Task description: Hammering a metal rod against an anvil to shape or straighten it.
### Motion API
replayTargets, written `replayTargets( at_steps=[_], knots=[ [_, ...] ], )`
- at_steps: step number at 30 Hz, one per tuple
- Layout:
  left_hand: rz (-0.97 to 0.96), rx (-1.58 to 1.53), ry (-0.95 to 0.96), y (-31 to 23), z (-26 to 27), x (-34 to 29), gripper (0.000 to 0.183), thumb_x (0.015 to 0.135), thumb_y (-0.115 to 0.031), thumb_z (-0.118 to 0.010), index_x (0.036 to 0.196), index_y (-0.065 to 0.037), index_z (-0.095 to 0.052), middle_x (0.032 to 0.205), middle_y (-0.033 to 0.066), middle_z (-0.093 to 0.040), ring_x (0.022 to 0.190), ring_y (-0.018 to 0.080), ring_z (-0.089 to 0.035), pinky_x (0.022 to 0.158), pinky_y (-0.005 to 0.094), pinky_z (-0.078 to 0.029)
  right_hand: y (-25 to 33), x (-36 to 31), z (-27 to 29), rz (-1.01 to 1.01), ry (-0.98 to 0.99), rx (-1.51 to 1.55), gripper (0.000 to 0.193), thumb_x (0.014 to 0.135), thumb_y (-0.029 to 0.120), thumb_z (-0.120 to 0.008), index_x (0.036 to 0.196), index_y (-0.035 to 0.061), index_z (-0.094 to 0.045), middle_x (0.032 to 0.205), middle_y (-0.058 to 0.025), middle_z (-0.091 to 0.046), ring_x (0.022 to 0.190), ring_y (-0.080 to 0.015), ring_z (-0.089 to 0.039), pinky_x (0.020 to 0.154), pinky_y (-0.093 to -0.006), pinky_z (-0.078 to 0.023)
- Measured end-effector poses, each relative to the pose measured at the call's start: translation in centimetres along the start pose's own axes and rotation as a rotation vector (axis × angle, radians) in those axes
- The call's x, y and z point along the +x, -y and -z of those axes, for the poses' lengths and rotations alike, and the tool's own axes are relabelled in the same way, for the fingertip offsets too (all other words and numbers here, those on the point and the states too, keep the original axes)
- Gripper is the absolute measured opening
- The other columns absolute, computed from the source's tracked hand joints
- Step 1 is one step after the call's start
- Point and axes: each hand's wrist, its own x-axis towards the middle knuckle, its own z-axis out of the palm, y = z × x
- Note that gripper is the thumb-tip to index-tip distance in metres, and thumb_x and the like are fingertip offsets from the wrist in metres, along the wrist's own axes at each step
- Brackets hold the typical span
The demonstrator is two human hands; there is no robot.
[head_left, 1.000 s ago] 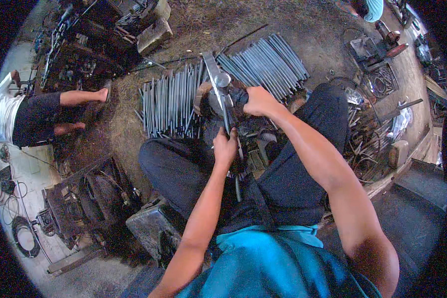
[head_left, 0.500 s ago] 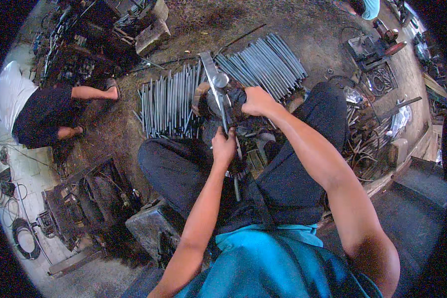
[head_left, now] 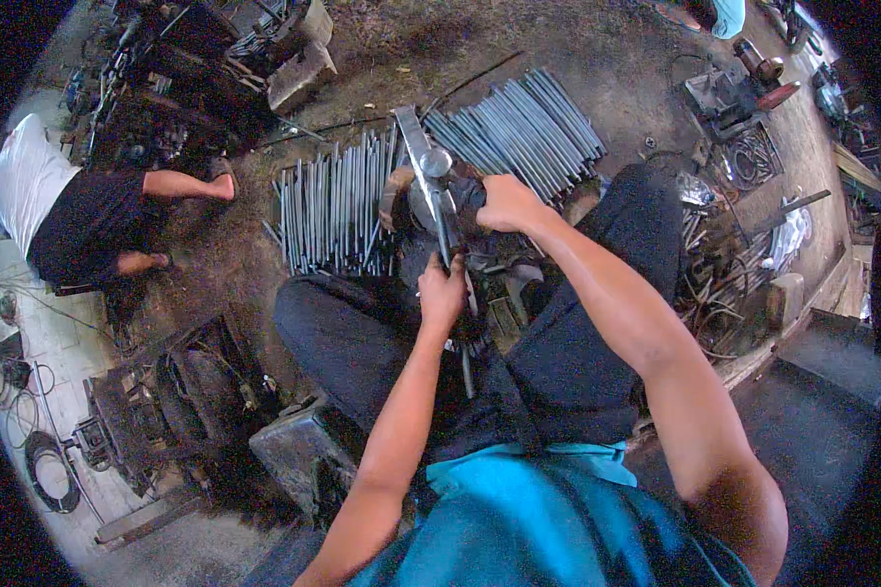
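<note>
Between my knees, my left hand (head_left: 442, 292) is closed around a thin metal rod (head_left: 467, 375), whose lower end points back toward my lap. The rod's far part lies along a metal work block with a flat steel bar (head_left: 410, 125) sticking out forward. Just above the block is a hammer (head_left: 436, 162) with a round, shiny face. My right hand (head_left: 509, 203) is closed in a fist at the hammer's dark handle side; the fingers hide most of the grip. Beyond the block, grey metal rods lie in a left pile (head_left: 328, 205) and a right pile (head_left: 527, 129).
A person in dark shorts (head_left: 93, 220) bends over at the left. Dark machinery (head_left: 181, 401) stands at lower left, near a coiled hose (head_left: 52, 472). Scrap metal and a plastic bag (head_left: 788, 238) lie at right. A stone block (head_left: 301, 75) sits at the far left.
Both hands, the rod and the hammer stay in almost the same place. The person at the left has shifted slightly.
</note>
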Motion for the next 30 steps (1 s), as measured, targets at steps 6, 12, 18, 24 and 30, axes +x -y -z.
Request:
replayTargets(
  at_steps=[6,12,18,24,30],
  knots=[
    [-0.006,-0.007,0.007,1.0,0.0,0.4,0.036,0.091,-0.029,-0.057,0.102,0.005,-0.058,0.087,0.0302,-0.064,0.09,0.0479,-0.06,0.079,0.052,-0.045,0.2,0.0,-0.1,-0.005,-0.033,0.036,0.037,0.063,0.015,-0.061,0.092,-0.0066,-0.064,0.094,-0.0297,-0.064,0.094,-0.0429,-0.062,0.084,-0.0449,-0.05],
    [0.034,0.03,0.014,1.0,-0.4,0.5,0.038,0.09,-0.03,-0.059,0.107,0.004,-0.057,0.092,0.03,-0.064,0.093,0.0491,-0.058,0.081,0.0509,-0.045,-0.3,0.3,-0.4,0.044,-0.017,-0.003,0.037,0.061,0.016,-0.059,0.09,-0.0068,-0.066,0.093,-0.0281,-0.066,0.089,-0.0403,-0.066,0.083,-0.0462,-0.052],
    [0.026,0.013,-0.002,2.1,-1.0,1.3,0.045,0.091,-0.034,-0.057,0.111,0.006,-0.055,0.095,0.031,-0.064,0.097,0.0489,-0.059,0.084,0.0491,-0.046,-0.6,0.5,-0.6,0.007,-0.031,-0.008,0.037,0.061,0.016,-0.061,0.09,-0.0076,-0.065,0.092,-0.03,-0.064,0.092,-0.0436,-0.062,0.084,-0.045,-0.05],
    [0.018,-0.093,0.061,2.5,-0.8,2.0,0.049,0.094,-0.034,-0.054,0.115,0.01,-0.053,0.096,0.0332,-0.062,0.097,0.0489,-0.059,0.083,0.0477,-0.046,-0.3,0.4,-0.9,0.023,-0.079,-0.044,0.035,0.059,0.015,-0.06,0.087,-0.0064,-0.065,0.091,-0.0295,-0.064,0.09,-0.0436,-0.062,0.083,-0.0461,-0.05],
    [-0.059,-0.025,-0.036,3.1,-1.9,1.7,0.041,0.093,-0.03,-0.054,0.109,0.008,-0.054,0.091,0.0324,-0.063,0.092,0.0496,-0.059,0.08,0.0501,-0.046,-0.5,0.8,-1.2,0.121,-0.115,-0.024,0.045,0.064,0.018,-0.062,0.104,-0.0022,-0.061,0.094,-0.0267,-0.066,0.091,-0.0423,-0.063,0.083,-0.0473,-0.051]
  ],
)
